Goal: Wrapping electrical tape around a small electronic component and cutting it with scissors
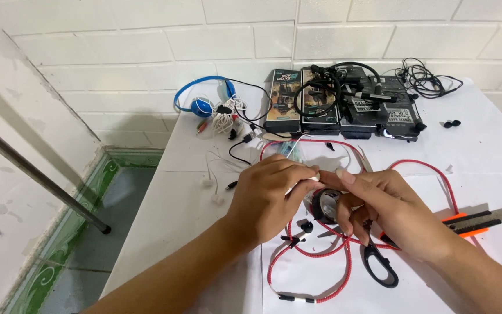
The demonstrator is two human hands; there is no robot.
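My left hand and my right hand meet over the middle of a white table. Between their fingertips is a small white piece that I cannot make out clearly; the left thumb and forefinger pinch it. The right hand curls around a roll of black tape, which is partly hidden by the fingers. A red braided cable loops under and around both hands. Black-handled scissors lie just below the right hand.
A utility knife with orange trim lies at the right. Several dark packaged boxes line the back, with black cables and earbuds. Blue headphones and white cables sit back left. The table's left edge drops to a tiled floor.
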